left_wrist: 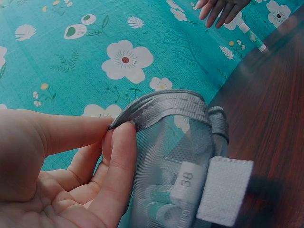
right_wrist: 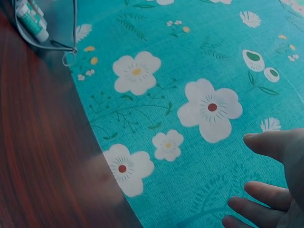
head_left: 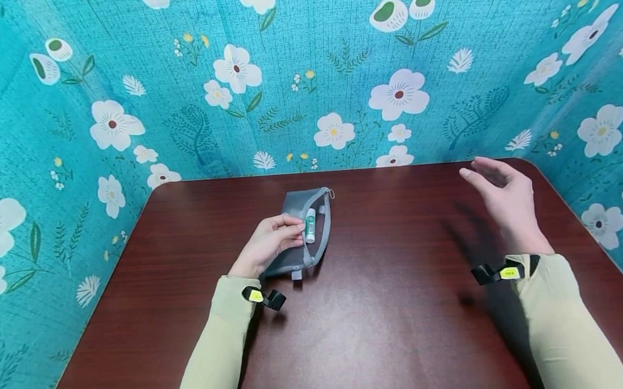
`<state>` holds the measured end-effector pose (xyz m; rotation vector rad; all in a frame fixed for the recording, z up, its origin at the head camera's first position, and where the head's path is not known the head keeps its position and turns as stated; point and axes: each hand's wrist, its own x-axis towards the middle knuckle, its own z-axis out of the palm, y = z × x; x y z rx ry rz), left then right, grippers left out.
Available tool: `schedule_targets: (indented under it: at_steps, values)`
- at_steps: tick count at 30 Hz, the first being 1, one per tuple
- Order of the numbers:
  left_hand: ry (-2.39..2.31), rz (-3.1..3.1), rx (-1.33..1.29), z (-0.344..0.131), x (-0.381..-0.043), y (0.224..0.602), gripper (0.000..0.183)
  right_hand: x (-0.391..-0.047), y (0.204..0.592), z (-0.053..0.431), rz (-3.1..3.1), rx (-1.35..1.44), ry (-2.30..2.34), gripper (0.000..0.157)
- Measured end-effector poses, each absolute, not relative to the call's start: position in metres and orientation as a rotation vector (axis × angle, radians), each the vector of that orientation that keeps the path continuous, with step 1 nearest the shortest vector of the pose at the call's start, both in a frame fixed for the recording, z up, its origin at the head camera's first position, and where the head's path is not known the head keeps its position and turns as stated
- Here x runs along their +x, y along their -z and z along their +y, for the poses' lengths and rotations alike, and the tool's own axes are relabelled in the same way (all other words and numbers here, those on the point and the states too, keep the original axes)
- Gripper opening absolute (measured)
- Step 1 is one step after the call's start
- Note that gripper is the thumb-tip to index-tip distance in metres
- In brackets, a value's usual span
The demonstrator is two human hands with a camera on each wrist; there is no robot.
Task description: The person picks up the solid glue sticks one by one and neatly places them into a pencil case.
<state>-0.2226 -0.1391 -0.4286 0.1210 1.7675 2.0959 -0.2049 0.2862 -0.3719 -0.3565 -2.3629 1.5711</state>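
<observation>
My left hand pinches the rim of a grey zippered mesh pouch between thumb and fingers. The pouch's mouth gapes to the right. Inside lies a small green-and-white stick tube; the left wrist view shows tube ends through the mesh. At the right back of the table, my right hand is raised with nothing in its grasp, thumb apart from the extended fingers. Beside it in the left wrist view, another green-and-white tube appears to stand on the table; the head view does not show it.
A dark red-brown wooden table lies under both hands. Teal flowered cloth hangs behind it and along both sides. A white fabric tab sticks out from the pouch's near end, and a zip-pull ring hangs at its far end.
</observation>
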Motion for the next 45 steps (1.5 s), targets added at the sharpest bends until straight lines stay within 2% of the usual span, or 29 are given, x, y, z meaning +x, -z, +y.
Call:
schedule_targets:
  at_steps: [5, 13, 27, 45]
  values:
    - [-2.093, 1.766, 0.128, -0.139, -0.223, 0.428, 0.037, -0.202, 0.368, 0.294, -2.279, -0.405, -1.621, 0.054]
    - [-2.094, 1.77, 0.121, -0.139, -0.223, 0.428, 0.03, -0.198, 0.364, 0.307, -2.08, -0.419, -1.767, 0.053]
    - [-2.092, 1.769, 0.132, -0.139, -0.223, 0.428, 0.032, -0.196, 0.365, 0.331, -2.091, -0.604, -1.715, 0.063]
    - [-2.089, 1.776, 0.145, -0.14, -0.223, 0.43, 0.037, -0.196, 0.391, 0.346, -2.227, -0.743, -1.611, 0.071]
